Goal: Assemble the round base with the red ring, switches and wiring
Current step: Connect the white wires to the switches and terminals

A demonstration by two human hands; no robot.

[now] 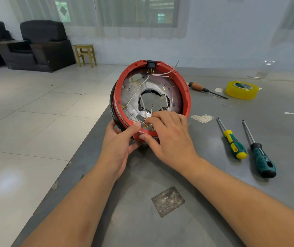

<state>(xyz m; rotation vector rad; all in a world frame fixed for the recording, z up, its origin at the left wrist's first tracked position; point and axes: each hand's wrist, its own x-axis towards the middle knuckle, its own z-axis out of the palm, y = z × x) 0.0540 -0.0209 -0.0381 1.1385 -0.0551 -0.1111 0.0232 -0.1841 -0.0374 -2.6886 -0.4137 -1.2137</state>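
Wiring is the step we judge to be in hand: the round base stands tilted on its edge at the near left of the grey table, its open side facing us, with the red ring already seated around its rim and a black switch fitted at the far top. Thin white wires with brass terminals trail loose across the silver inner plate, so several connections look unfinished. Our right hand reaches over the near rim, fingertips bunched on the wire ends by the brass terminals at the bottom; it seems to pinch one, though we cannot tell exactly which. Our left hand grasps the near left edge of the ring, thumb pressed on the red face, steadying the base upright. Next, we think, a terminal must be pushed squarely onto its tab while the left hand resists the push. Two green-handled screwdrivers lie well to the right, and a wooden-handled tool and yellow tape roll sit farther off.
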